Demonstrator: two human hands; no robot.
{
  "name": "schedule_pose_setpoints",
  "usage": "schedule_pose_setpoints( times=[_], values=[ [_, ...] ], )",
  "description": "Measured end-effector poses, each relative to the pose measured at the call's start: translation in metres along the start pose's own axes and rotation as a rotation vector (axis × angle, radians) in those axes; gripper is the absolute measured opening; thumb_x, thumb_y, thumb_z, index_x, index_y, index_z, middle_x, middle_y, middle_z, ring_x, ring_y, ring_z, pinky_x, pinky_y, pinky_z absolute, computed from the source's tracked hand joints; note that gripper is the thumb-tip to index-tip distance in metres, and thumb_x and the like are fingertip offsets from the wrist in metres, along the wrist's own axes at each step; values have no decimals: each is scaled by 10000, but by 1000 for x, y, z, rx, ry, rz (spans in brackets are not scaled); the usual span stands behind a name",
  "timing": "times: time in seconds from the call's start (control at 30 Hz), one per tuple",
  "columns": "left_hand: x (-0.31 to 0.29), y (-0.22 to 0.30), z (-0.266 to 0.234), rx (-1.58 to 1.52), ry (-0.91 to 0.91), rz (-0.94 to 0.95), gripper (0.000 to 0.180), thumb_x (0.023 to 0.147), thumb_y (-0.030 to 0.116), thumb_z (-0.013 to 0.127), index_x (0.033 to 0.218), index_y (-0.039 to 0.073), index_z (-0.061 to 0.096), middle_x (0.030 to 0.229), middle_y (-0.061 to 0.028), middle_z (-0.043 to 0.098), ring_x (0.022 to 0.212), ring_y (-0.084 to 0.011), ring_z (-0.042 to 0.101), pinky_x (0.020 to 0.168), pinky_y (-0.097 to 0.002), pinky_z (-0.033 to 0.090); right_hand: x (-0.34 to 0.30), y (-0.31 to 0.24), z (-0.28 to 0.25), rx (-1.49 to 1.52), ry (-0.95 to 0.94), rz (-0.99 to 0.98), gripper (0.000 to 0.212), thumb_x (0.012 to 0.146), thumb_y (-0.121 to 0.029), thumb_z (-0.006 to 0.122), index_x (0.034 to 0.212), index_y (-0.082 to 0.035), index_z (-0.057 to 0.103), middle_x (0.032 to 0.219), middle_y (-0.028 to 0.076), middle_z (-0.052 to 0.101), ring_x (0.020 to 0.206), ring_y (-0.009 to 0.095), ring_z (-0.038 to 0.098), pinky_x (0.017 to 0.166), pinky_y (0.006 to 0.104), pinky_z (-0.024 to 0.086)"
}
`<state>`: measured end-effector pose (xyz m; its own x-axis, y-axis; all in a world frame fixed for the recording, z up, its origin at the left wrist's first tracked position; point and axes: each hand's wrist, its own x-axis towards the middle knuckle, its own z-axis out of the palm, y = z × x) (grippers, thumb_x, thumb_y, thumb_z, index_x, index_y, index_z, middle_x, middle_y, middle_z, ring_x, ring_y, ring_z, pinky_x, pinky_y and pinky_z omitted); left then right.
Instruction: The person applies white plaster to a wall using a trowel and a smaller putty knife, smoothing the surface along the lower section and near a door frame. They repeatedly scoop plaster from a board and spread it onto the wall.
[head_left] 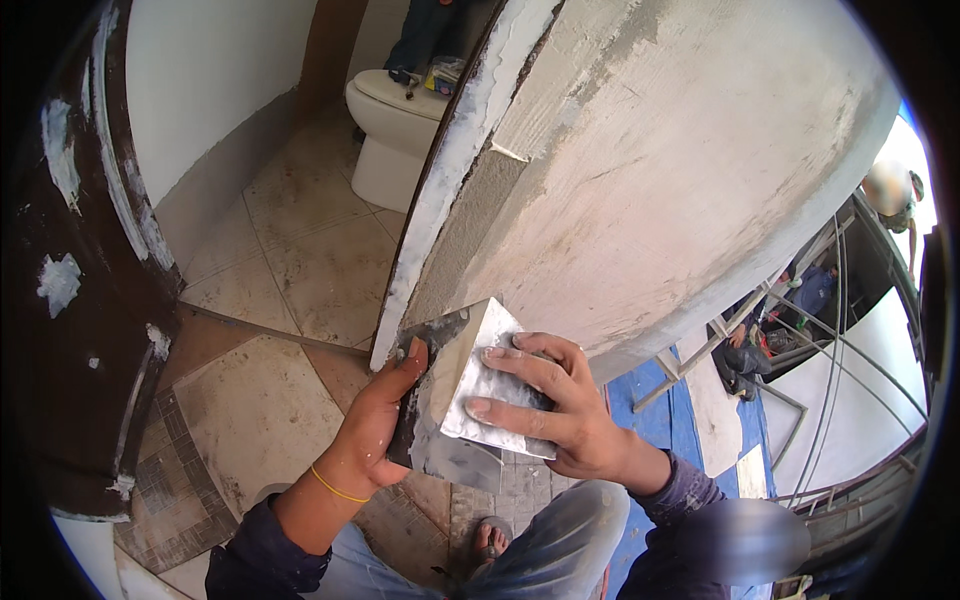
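Note:
In front of my knees, both hands bring two putty-smeared flat pieces together. My left hand (375, 425) is closed on a dark plate (415, 385) streaked with grey and white putty, its thumb lying over the edge. My right hand (560, 410) grips a wide flat scraper (485, 375), its face coated in white putty, with several fingers pressed across it. The two pieces touch or overlap, and where they meet I cannot make out fully. A grey lower corner (465, 462) sticks out beneath my hands. The palm sides of both grips are hidden.
A partly plastered wall (680, 150) rises just ahead, ending at a white-smeared door frame (440, 190). A dark door (90, 300) stands at left. Through the doorway is a toilet (390, 140). At right are a blue sheet (640, 400), metal frames (690, 350) and other people (750, 350).

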<state>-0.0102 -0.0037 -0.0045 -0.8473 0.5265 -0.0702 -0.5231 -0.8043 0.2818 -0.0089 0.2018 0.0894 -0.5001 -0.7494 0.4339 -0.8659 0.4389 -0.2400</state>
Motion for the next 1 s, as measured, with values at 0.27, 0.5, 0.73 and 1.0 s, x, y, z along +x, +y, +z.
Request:
schedule_pose_setpoints(
  times=[0.27,0.5,0.73,1.0],
  values=[
    [-9,23,6,97,-41,346,413,1003,354,518,1307,76,551,1211,-53,647,1074,-194,628,933,-356,503,22,51,-63,-930,-103,-7,704,802,-109,687,1408,-401,476,1448,-72,464,1337,200,404,1123,445,304],
    [5,11,-7,177,166,246,385,984,328,557,1302,112,553,1238,-14,622,1116,-185,589,966,-361,463,121,73,-135,-1449,111,-263,614,819,-239,699,1365,-423,488,1443,-152,466,1381,124,357,1219,494,185],
    [7,14,-11,166,118,221,416,986,360,554,1305,93,537,1223,-42,626,1086,-200,611,949,-373,491,149,82,-142,-1514,121,-330,584,791,-246,731,1317,-416,542,1406,-171,501,1358,111,388,1220,495,199],
    [12,12,-20,156,167,215,392,983,355,564,1279,98,559,1213,-28,632,1079,-180,610,942,-363,486,150,83,-144,-1572,119,-355,588,799,-177,732,1307,-410,549,1394,-169,508,1345,111,402,1218,501,196]
  ],
)
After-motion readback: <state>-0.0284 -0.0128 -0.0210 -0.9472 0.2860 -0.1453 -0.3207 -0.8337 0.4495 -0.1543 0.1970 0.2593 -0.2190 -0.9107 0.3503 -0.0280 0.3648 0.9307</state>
